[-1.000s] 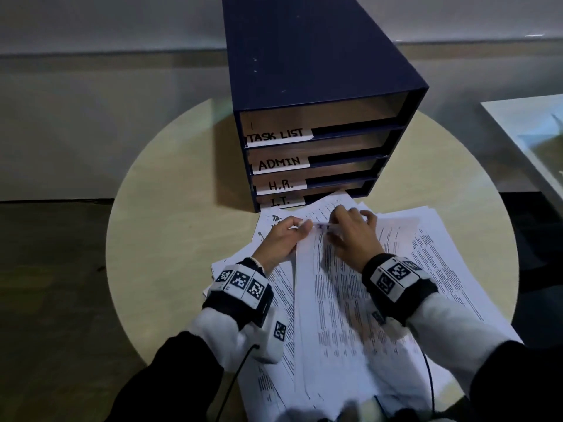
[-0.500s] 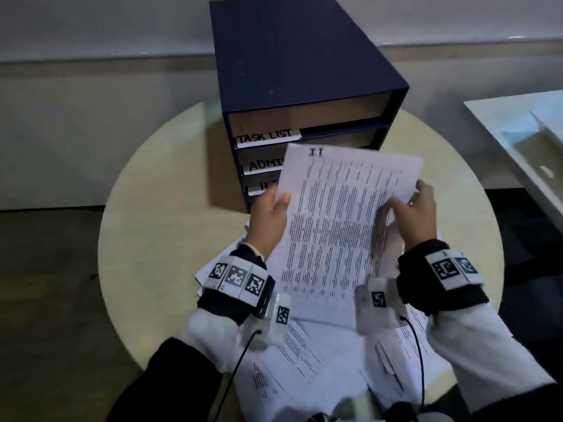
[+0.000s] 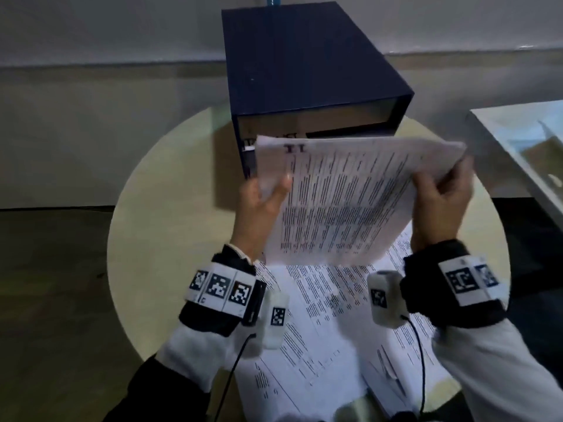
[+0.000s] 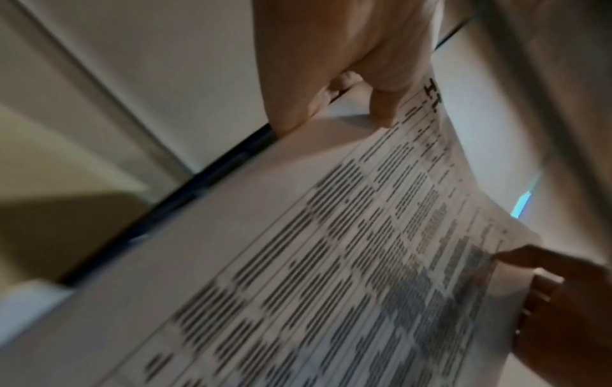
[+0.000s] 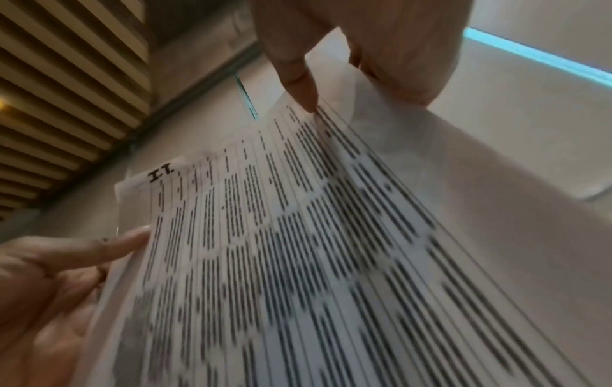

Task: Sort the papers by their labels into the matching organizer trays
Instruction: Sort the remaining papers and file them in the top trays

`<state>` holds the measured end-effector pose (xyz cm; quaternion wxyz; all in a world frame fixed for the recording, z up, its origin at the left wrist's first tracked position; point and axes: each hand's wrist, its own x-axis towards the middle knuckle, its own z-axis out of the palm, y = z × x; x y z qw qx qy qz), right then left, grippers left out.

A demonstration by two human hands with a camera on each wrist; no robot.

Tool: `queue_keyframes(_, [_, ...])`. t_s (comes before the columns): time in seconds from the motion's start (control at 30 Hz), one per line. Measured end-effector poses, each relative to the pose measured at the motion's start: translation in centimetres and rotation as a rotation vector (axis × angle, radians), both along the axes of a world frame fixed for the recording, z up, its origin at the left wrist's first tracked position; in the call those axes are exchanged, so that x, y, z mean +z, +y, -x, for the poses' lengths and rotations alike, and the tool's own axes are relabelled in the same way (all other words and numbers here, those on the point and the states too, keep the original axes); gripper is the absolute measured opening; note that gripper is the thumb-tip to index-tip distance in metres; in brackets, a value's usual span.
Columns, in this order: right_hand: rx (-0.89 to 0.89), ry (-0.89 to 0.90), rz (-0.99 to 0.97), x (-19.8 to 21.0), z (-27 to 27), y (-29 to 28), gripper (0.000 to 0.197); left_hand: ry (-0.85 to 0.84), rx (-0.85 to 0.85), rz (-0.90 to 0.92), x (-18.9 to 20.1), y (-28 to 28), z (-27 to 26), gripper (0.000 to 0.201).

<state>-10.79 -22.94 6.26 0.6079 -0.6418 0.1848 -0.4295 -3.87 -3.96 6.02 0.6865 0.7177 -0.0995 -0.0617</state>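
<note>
Paper marked "I.T." held up before dark blue organizer, above loose papers on round surface; left hand pinches left edge, right hand grips right edge.

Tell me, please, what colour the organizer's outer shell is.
The organizer is dark navy blue outside; the head view shows it best.

White sleeves, black wristbands bearing square-code tags.
</note>
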Motion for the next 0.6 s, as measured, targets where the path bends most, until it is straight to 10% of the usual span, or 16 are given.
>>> queue_keyframes(0.13, [-0.017, 0.247, -0.042, -3.7, -0.2, 0.6, 0.021, 0.226, 0.032, -0.173, -3.9, -0.3, 0.4, 0.063])
queue_keyframes(0.6, [0.104, 1.101, 0.061, -12.4, -1.9, -1.0, 0.032, 0.722, -0.337, -0.663, -13.1, 1.1, -1.4, 0.035])
